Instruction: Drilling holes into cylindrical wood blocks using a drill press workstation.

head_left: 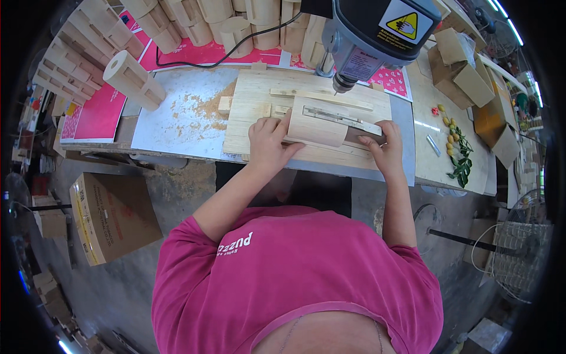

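A pale wooden cylinder (318, 128) lies on its side on a wooden board (247, 100) beneath a drill press (371, 41). Along its top runs a long metal-edged strip (333, 115) with slots, sticking out past the cylinder's right end. My left hand (270, 143) grips the cylinder's left end, thumb along the near side and fingers at the back. My right hand (386, 148) pinches the strip's projecting end and a darker flat piece under it, between thumb and fingers. The drill chuck (343, 81) hangs just behind the cylinder, its bit above the board.
Wooden battens (321, 99) frame the cylinder's far side. Sawdust (203, 109) covers the white sheet at left, where another hollow cylinder (134, 79) leans. Several more stand stacked behind. A black cable (236, 48) crosses the back. Fruit with leaves (458, 147) and cardboard boxes (457, 71) are at right.
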`<state>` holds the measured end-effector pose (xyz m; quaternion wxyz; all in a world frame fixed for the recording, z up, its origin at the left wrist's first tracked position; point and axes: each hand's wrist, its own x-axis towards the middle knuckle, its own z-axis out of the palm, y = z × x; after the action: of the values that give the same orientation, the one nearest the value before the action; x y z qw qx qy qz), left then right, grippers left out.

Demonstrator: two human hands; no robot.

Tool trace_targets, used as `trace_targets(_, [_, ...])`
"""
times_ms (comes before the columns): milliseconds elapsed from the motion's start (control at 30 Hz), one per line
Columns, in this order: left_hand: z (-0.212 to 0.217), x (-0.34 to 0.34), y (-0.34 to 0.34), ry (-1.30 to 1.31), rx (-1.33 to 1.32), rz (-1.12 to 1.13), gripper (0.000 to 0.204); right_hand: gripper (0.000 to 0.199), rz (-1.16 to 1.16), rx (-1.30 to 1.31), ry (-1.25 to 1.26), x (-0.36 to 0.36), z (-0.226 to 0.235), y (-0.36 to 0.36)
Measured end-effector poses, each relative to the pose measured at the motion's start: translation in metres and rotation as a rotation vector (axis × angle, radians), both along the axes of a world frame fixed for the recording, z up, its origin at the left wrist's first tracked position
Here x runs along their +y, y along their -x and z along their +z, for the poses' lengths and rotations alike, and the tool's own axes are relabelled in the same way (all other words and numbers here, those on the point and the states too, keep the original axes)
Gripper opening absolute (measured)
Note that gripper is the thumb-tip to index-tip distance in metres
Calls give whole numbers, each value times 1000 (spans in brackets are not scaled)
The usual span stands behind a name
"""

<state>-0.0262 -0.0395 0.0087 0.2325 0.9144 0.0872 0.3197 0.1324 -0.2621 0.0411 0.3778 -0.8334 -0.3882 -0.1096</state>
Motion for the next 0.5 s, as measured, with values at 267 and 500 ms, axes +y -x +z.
trace_targets(267, [-4, 5, -20, 0, -33, 117, 64, 38, -79, 145, -58, 19, 4, -20])
trace_targets(500, [-10, 27, -24, -41, 13, 68, 63, 38, -54, 129, -49, 31, -4, -27])
